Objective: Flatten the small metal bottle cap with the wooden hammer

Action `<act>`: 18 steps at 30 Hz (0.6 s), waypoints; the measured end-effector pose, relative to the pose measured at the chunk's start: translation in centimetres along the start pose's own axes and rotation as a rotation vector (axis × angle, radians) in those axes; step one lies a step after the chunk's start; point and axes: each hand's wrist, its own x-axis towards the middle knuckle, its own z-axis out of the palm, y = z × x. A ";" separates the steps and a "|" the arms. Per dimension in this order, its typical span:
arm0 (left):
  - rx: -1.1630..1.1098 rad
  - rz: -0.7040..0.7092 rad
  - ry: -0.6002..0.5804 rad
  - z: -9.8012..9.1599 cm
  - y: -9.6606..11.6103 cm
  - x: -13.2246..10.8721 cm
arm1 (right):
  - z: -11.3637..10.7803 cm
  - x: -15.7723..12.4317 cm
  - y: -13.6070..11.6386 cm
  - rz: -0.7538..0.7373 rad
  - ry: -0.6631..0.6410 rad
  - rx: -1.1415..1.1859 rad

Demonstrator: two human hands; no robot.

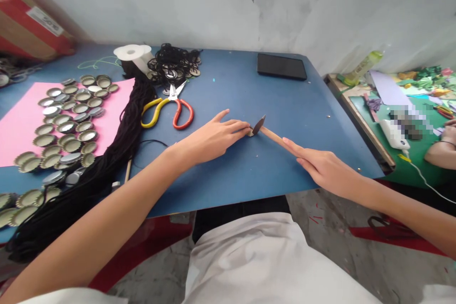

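Observation:
My right hand [320, 166] is wrapped round the wooden handle of a small hammer [274, 136]. Its dark metal head rests on or just above a bottle cap [251, 131] on the blue table. With the fingertips of my left hand [210, 138] I hold that cap at its left edge; the thumb stands apart from the fingers. The cap is partly covered by the fingers and the hammer head. Scissors [173, 99] with one yellow and one red handle lie spread beyond my left hand.
Many bottle caps [67, 127] cover a pink sheet [17, 109] at left, beside a bundle of black cord [117, 142]. Behind stand a white spool [142, 57] and corded caps [174, 66]. A phone [281, 66] lies far right. Another person's arm [441, 154] rests at the green table.

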 end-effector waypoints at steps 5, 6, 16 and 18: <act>-0.057 -0.011 -0.036 -0.3 -0.1 -0.4 | -0.4 0.1 -0.2 -0.003 -0.008 -0.018; -0.060 -0.016 -0.037 -0.4 -0.1 -0.4 | -0.6 0.1 -0.3 -0.013 0.001 -0.025; -0.054 -0.034 0.001 -0.3 0.2 -0.4 | -2.2 0.0 0.3 -0.098 0.017 -0.148; -0.062 -0.037 -0.007 -0.3 0.2 -0.4 | -2.4 -0.2 0.3 -0.065 0.030 -0.162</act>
